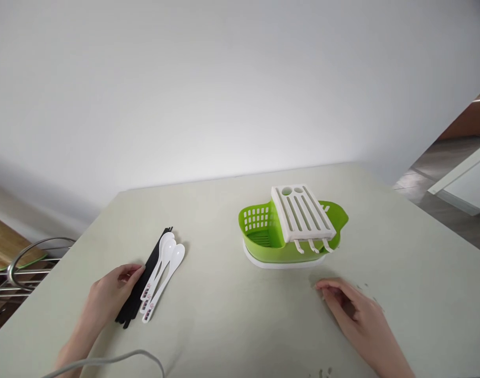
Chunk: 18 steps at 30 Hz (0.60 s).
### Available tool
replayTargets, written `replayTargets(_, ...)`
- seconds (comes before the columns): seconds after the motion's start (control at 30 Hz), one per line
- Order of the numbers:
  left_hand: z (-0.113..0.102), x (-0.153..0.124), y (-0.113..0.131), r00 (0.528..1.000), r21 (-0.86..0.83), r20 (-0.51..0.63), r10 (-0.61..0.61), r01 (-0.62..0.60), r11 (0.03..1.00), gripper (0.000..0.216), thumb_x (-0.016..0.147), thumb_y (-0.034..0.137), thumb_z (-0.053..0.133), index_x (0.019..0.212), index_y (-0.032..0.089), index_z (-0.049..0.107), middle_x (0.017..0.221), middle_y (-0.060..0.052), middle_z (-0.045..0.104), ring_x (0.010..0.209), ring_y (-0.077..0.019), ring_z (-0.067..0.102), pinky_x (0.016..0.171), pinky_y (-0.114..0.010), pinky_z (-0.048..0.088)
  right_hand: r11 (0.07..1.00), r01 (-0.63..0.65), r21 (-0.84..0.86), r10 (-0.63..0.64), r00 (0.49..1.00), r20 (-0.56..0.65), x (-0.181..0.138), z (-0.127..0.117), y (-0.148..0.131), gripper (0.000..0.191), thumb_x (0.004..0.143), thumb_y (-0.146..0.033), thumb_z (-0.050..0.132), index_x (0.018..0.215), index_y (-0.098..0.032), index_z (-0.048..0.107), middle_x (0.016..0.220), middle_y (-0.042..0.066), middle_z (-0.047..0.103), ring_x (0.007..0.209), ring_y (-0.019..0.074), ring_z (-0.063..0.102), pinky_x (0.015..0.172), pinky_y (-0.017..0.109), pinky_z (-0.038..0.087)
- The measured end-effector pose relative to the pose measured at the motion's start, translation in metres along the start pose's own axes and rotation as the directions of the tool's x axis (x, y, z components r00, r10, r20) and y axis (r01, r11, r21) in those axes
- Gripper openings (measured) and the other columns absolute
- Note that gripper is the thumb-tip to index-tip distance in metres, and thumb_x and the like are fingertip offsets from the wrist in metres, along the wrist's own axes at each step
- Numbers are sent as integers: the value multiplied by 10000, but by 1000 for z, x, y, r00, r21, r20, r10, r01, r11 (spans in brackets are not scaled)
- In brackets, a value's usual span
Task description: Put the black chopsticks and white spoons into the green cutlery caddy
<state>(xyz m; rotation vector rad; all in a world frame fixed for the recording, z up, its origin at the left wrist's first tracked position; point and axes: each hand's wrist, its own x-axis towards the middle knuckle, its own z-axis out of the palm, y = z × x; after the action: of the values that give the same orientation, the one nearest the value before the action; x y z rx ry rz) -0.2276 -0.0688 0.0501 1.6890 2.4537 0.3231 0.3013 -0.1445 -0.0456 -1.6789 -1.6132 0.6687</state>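
My left hand (113, 287) rests on the table with its fingers curled in. Its thumb and fingertips meet at the left edge of a bundle of black chopsticks (138, 287); whether they pinch one of these is hidden. Against the bundle's right side lie three white spoons (167, 268), bowls pointing away from me and handles partly overlapping. On the right, my right hand (352, 312) lies closed on the table, thumb against the forefinger, with nothing visible in it. Just beyond it stands a green basket (263, 254) with a white slotted rack (305, 212) across its top.
The pale table (220, 315) meets a white wall (224, 94) at the back. A grey cable (117, 359) crosses the front left. Beyond the table's left edge are a metal wire rack (23, 281) and a wooden board (11, 247). Three white hooks project from the slotted rack's front.
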Motion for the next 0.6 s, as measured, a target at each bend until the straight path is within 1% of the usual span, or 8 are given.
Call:
replayTargets(0.1, 0, -1, 4, 1000, -13, -6, -14, 14, 1000, 434, 797, 635, 566, 925, 285, 789, 972, -57, 822, 937, -317, 770, 748, -366, 589, 1000, -4, 6, 4, 1000, 15, 1, -1, 0, 304, 986, -481, 544, 1002, -260, 752, 889, 43, 758, 697, 168, 683, 608, 230, 555)
replayTargets(0.27, -2, -3, 9, 1000, -22, -14, -6, 6, 1000, 437, 786, 628, 567, 918, 272, 783, 910, -73, 819, 884, -315, 770, 724, -370, 584, 1000, -19, 20, 19, 1000, -19, 0, -1, -7, 309, 970, -489, 547, 958, -262, 757, 841, 38, 749, 664, 169, 671, 570, 233, 534)
replayTargets(0.33, -2, -4, 9, 1000, -24, -8, -11, 11, 1000, 435, 789, 625, 567, 929, 271, 778, 924, -70, 818, 894, -308, 769, 737, -368, 582, 999, -24, 22, 25, 999, -36, 0, 0, -9, 305, 970, -487, 543, 955, -268, 754, 838, 29, 745, 659, 163, 661, 579, 234, 531)
replayTargets(0.47, -1, -3, 8, 999, -25, 19, -38, 38, 999, 458, 804, 642, 548, 964, 274, 769, 982, -64, 817, 950, -309, 763, 787, -378, 577, 999, -22, 26, 23, 999, -25, 0, -1, -10, 307, 976, -486, 538, 963, -268, 753, 845, 28, 744, 665, 162, 658, 588, 233, 532)
replayTargets(0.6, 0, -2, 6, 1000, -23, 14, -21, 21, 1000, 452, 806, 629, 551, 967, 268, 769, 947, -73, 815, 921, -304, 765, 760, -365, 577, 1000, -7, 21, 7, 1000, -12, 1, -1, -6, 297, 968, -485, 552, 969, -266, 753, 846, 31, 744, 666, 165, 659, 583, 234, 534)
